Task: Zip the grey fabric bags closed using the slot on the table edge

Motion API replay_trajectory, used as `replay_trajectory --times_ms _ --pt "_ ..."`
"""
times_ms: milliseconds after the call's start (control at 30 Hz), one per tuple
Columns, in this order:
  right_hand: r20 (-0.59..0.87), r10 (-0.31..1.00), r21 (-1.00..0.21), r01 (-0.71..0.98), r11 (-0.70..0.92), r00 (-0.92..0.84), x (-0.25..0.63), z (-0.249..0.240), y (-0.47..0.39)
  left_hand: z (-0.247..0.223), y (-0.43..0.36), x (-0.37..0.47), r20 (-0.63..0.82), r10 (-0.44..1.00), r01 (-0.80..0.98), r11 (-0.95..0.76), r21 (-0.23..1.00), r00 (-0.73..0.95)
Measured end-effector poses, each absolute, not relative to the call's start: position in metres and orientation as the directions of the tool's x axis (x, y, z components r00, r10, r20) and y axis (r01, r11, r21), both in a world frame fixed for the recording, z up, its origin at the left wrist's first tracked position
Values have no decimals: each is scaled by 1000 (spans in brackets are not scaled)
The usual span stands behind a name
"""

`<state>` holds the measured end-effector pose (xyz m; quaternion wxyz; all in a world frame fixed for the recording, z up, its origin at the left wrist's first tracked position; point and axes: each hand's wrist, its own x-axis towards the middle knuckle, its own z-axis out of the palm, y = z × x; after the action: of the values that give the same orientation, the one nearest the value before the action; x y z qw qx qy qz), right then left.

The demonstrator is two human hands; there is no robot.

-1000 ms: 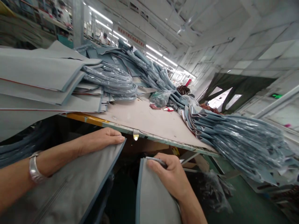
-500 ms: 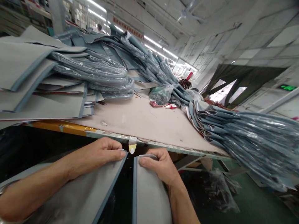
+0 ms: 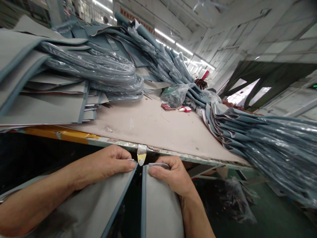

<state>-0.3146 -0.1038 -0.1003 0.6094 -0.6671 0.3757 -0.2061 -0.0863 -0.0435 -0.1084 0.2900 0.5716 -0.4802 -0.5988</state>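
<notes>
Left hand (image 3: pixel 106 165) has its grip pinched on the top corner of a gray fabric panel (image 3: pixel 91 205), thumb on top, and the blue-gray trim runs down the side facing the middle. Right hand (image 3: pixel 174 175) has a similar grip, thumb and fingers pressed together on the top edge of a second gray panel (image 3: pixel 162 205), just beside its trimmed corner. Both pieces hang below the near edge of the surface (image 3: pixel 153 122), with a dark gap between them that widens toward the bottom; can't tell if they join lower down.

The tight spot is up top: a yellow-and-white tab (image 3: pixel 141 154) pokes down from that near edge, right between the two corners. On the surface, a gray fabric stack (image 3: pixel 54 105) sits along the left of the near edge, and a plastic-wrapped bundle (image 3: pixel 267 142) overhangs the right end. The pale top shows between them, back to a clear plastic bag (image 3: pixel 175 96) near the far side.
</notes>
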Motion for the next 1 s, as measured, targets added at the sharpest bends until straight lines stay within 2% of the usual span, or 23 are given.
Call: replay_trajectory --times_ms 133,467,600,1000 --pt "-168 -747 -969 -247 6 643 -314 -103 -106 -108 -44 -85 -422 -878 -138 -400 906 -224" --pt "-134 -747 -971 -238 -34 652 -314 -106 -106 -110 -45 -83 -368 -887 -195 -322 926 -279" --pt "-135 -754 -971 -236 -27 642 -312 -107 -107 -109 -44 -83 -360 -892 -219 -307 926 -272" --pt "-108 -755 -981 -193 -24 647 -310 -107 -108 -110 -46 -87 -383 -888 -133 -360 923 -255"
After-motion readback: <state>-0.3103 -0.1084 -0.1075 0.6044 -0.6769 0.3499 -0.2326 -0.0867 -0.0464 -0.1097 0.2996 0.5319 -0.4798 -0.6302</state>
